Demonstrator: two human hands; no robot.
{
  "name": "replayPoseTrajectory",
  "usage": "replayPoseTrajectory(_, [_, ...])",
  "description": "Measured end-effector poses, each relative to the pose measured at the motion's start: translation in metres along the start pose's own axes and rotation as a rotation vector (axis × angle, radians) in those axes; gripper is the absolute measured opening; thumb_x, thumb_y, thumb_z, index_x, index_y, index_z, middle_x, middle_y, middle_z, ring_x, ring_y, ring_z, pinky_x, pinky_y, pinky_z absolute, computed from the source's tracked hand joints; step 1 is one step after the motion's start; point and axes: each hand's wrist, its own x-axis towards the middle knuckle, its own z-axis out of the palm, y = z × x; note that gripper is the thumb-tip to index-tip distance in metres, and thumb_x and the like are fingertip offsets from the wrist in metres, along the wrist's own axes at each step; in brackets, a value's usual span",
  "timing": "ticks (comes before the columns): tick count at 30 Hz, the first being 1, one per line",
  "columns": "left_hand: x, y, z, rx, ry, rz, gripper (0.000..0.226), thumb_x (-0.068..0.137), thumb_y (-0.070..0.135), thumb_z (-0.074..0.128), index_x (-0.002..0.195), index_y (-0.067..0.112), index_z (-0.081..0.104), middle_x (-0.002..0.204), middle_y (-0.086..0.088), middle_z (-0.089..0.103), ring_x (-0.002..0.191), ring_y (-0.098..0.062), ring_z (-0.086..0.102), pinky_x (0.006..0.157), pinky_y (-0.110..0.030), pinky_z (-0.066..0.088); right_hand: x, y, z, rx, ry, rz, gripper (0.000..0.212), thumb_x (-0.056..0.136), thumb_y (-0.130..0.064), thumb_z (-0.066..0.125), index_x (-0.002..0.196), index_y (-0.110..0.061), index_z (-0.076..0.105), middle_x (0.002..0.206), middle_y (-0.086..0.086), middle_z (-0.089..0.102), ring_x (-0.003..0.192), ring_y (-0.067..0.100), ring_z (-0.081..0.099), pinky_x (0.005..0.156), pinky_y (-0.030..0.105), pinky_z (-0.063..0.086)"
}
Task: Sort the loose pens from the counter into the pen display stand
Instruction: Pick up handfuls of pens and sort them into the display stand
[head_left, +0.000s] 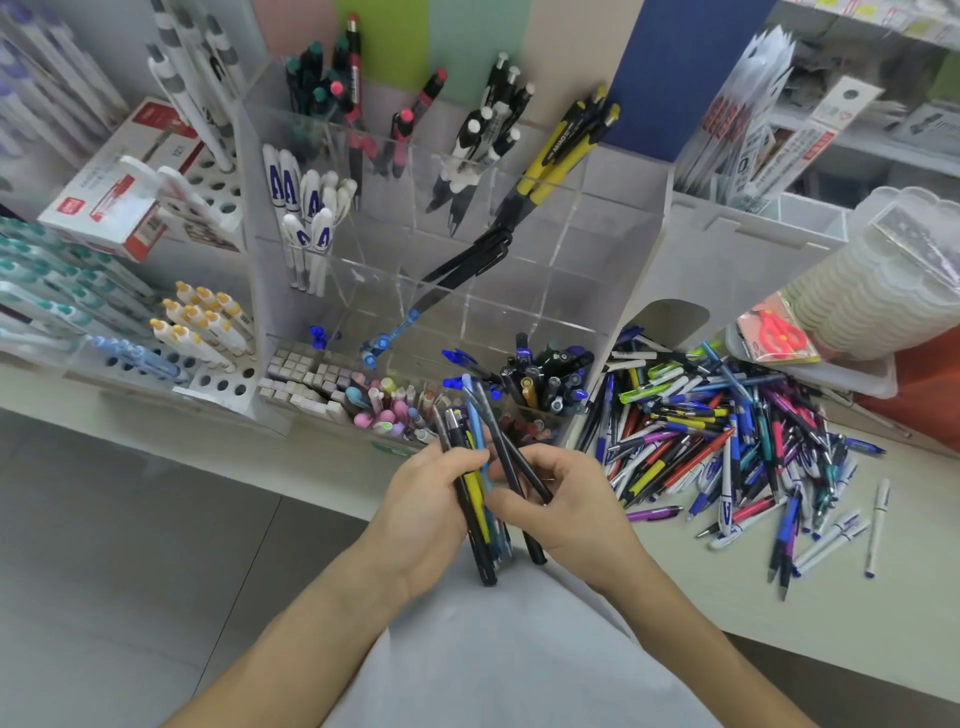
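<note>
My left hand grips a bundle of pens, black, yellow and blue, held upright in front of the counter's edge. My right hand pinches two dark pens that cross the bundle at a slant. A large pile of loose pens in many colours lies on the counter to the right. The clear acrylic display stand rises behind my hands, its compartments holding white, black, yellow-black and red-capped pens.
White perforated pen racks with orange-tipped and blue pens stand to the left, with a red-and-white box behind. Front bins hold erasers and pastel pens. A stack of translucent lidded tubs and red scissors sit at the right.
</note>
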Motion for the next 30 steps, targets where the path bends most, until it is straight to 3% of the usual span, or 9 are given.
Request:
replayPoseTrajectory(5, [-0.006,0.003,0.004,-0.206,-0.212,-0.073,0.054,0.102,0.035,0.034,0.131,-0.003,0.058,0.128,-0.03,0.061,0.121,-0.043,0.059,0.105,-0.055,0.046,-0.004,-0.005,0.0,0.0,-0.007,-0.007,0.033,0.068,-0.026,0.094,0.092,-0.014,0.074,0.063,0.003,0.064,0.055,0.005,0.049,0.054,0.02,0.044])
replayPoseTrajectory(8, [-0.007,0.003,0.004,-0.252,-0.254,-0.078,0.068,0.102,0.053,0.025,0.141,0.004,0.051,0.139,-0.029,0.055,0.13,-0.041,0.054,0.106,-0.052,0.047,-0.004,-0.004,0.0,-0.022,-0.008,-0.015,0.034,0.065,-0.028,0.095,0.087,-0.014,0.074,0.061,-0.01,0.061,0.053,0.001,0.047,0.053,0.015,0.041])
replayPoseTrajectory(13, [-0.009,0.001,0.008,-0.215,-0.242,-0.057,0.072,0.099,0.059,0.022,0.141,0.008,0.05,0.135,-0.027,0.059,0.128,-0.035,0.057,0.107,-0.049,0.044,-0.002,-0.003,-0.007,-0.144,-0.054,-0.033,0.036,0.068,-0.037,0.093,0.078,-0.008,0.074,0.064,-0.008,0.062,0.055,0.003,0.051,0.054,0.02,0.041])
replayPoseTrajectory(16, [-0.005,-0.005,0.006,-0.173,-0.198,-0.055,0.065,0.105,0.054,0.023,0.143,0.008,0.05,0.142,-0.034,0.046,0.132,-0.035,0.054,0.108,-0.046,0.046,0.001,-0.002,-0.006,-0.238,-0.101,-0.013,0.031,0.081,-0.031,0.084,0.078,-0.003,0.075,0.078,0.006,0.074,0.089,0.013,0.07,0.079,0.039,0.056])
replayPoseTrajectory(18, [-0.002,-0.008,0.003,-0.147,-0.171,-0.057,0.058,0.108,0.043,0.025,0.14,0.003,0.052,0.139,-0.032,0.052,0.131,-0.033,0.055,0.112,-0.046,0.042,0.001,-0.001,-0.003,-0.229,-0.094,-0.005,0.029,0.084,-0.024,0.079,0.076,0.002,0.072,0.069,0.01,0.069,0.073,0.011,0.065,0.076,0.041,0.052])
replayPoseTrajectory(21, [-0.002,-0.01,0.0,-0.104,-0.159,-0.054,0.05,0.106,0.029,0.031,0.134,-0.008,0.052,0.136,-0.032,0.055,0.129,-0.035,0.056,0.112,-0.047,0.041,-0.004,-0.002,0.0,-0.152,-0.057,-0.014,0.024,0.083,-0.022,0.083,0.075,-0.001,0.075,0.059,-0.004,0.063,0.058,-0.003,0.053,0.065,0.016,0.044])
replayPoseTrajectory(23, [-0.003,-0.01,-0.001,-0.082,-0.165,-0.069,0.049,0.103,0.025,0.036,0.132,-0.011,0.051,0.136,-0.035,0.053,0.128,-0.037,0.055,0.11,-0.046,0.044,-0.008,-0.003,0.001,-0.147,-0.053,-0.042,0.022,0.08,-0.026,0.086,0.076,-0.007,0.077,0.056,-0.004,0.06,0.05,0.003,0.046,0.056,0.015,0.039])
replayPoseTrajectory(27, [-0.007,-0.007,-0.001,-0.073,-0.26,-0.085,0.06,0.077,0.021,0.052,0.125,-0.015,0.053,0.132,-0.031,0.056,0.121,-0.033,0.056,0.112,-0.045,0.041,-0.006,-0.005,0.0,-0.185,-0.134,-0.058,0.023,0.087,-0.021,0.079,0.077,0.0,0.075,0.056,0.001,0.052,0.047,0.004,0.04,0.057,0.01,0.036])
replayPoseTrajectory(30, [-0.009,-0.003,0.001,-0.071,-0.301,-0.036,0.054,0.073,0.011,0.049,0.124,-0.007,0.056,0.118,-0.024,0.066,0.103,-0.029,0.067,0.086,-0.042,0.057,-0.003,-0.008,-0.001,-0.076,-0.17,0.031,0.024,0.097,-0.015,0.065,0.075,-0.007,0.064,0.055,-0.005,0.048,0.046,0.008,0.037,0.05,0.02,0.032])
